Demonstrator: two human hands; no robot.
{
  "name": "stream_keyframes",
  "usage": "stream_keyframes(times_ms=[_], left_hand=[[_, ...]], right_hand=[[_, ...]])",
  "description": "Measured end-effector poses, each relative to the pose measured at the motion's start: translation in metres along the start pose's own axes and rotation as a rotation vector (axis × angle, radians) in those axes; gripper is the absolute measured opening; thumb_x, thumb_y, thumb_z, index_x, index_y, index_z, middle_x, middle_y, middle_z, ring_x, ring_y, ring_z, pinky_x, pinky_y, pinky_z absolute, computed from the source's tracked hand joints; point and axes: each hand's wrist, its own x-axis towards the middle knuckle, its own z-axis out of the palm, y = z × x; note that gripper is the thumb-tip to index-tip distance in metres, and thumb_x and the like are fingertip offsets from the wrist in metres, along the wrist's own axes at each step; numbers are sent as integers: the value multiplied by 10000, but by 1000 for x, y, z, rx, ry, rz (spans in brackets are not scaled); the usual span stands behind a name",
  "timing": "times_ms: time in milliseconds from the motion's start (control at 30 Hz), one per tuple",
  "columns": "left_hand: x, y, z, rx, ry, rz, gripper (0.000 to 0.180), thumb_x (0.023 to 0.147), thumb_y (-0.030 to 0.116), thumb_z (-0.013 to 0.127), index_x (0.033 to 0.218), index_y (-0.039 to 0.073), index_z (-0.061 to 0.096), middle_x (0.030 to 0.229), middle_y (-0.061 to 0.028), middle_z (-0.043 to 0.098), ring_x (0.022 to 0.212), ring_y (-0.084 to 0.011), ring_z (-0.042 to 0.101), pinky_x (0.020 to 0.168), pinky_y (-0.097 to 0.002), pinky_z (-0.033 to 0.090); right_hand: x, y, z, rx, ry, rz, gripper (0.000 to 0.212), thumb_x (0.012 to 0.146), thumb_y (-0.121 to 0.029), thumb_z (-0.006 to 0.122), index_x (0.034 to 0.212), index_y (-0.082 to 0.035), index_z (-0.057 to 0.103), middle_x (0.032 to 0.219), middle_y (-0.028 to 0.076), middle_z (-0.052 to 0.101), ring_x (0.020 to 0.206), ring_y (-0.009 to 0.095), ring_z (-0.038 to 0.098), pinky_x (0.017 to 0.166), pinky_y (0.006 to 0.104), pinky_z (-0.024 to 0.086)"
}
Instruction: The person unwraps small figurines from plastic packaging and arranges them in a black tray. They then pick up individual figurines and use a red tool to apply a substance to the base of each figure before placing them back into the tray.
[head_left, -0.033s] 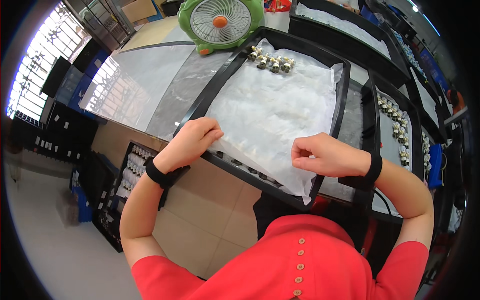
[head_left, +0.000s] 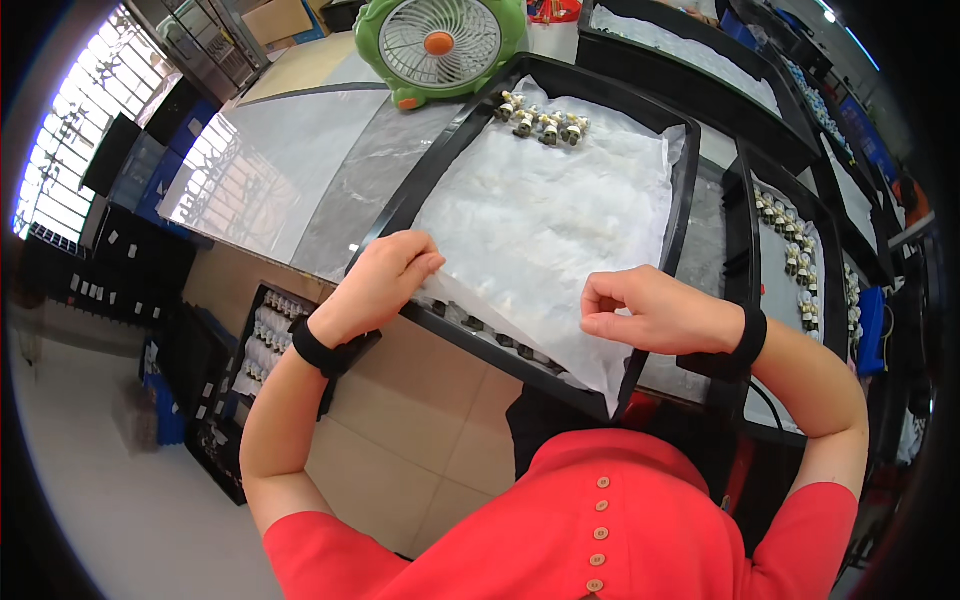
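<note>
the left hand [head_left: 392, 268] and right hand [head_left: 648, 312] are pinching the white sheet [head_left: 545, 205] mid-frame, which to my eye is looking light, limp and tearable, its edges wanting a delicate hold.

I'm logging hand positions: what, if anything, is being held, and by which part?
The white sheet: left grip around its near left corner, right grip apparently inward of its near right corner, contact partly hidden.
</note>
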Motion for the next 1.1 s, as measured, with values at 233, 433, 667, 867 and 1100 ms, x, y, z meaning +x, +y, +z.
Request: stream_keyframes(times_ms=[233, 433, 667, 867, 1100], left_hand=[[19, 1, 9, -99, 236, -165, 202, 939, 170, 523, 856, -14, 533, 644, -63, 463, 609, -122, 409, 567, -288, 384], [27, -9, 16, -117, 314, -115, 200, 942, 175, 528, 858, -6, 526, 653, -26, 440, 636, -97, 382, 577, -261, 363], [26, -4, 15, -163, 336, -137, 195, 952, 178, 524, 862, 6, 534, 676, 6, 435, 669, -72, 379, 598, -234, 351], [25, -8, 15, -240, 381, -70, 202, 965, 182, 516, 860, 13, 548, 745, 46, 463, 718, -49, 393, 638, -208, 353], [24, -13, 17, -382, 366, -85, 247, 973, 239, 528, 871, 17, 561, 706, 49, 465, 617, -29, 394, 559, -185, 328]], right_hand=[[2, 12, 20, -344, 170, -213, 237, 793, -206, 634, 898, 3, 597, 759, 162, 641, 724, 315, 636, 675, 392, 498], [12, 21, -11, -220, 448, -154, 128, 801, -73, 558, 885, 11, 607, 738, 163, 638, 682, 275, 632, 645, 343, 484], [24, 24, -37, -94, 640, -146, 110, 850, -75, 537, 916, 10, 564, 771, 107, 644, 724, 180, 612, 700, 309, 474], [40, 22, -52, -114, 713, -244, 125, 857, -73, 555, 936, 15, 593, 804, 92, 656, 751, 150, 601, 721, 288, 472], [52, 26, -63, -143, 664, -277, 144, 852, -79, 557, 953, 7, 611, 814, 88, 660, 762, 162, 616, 714, 293, 481]])
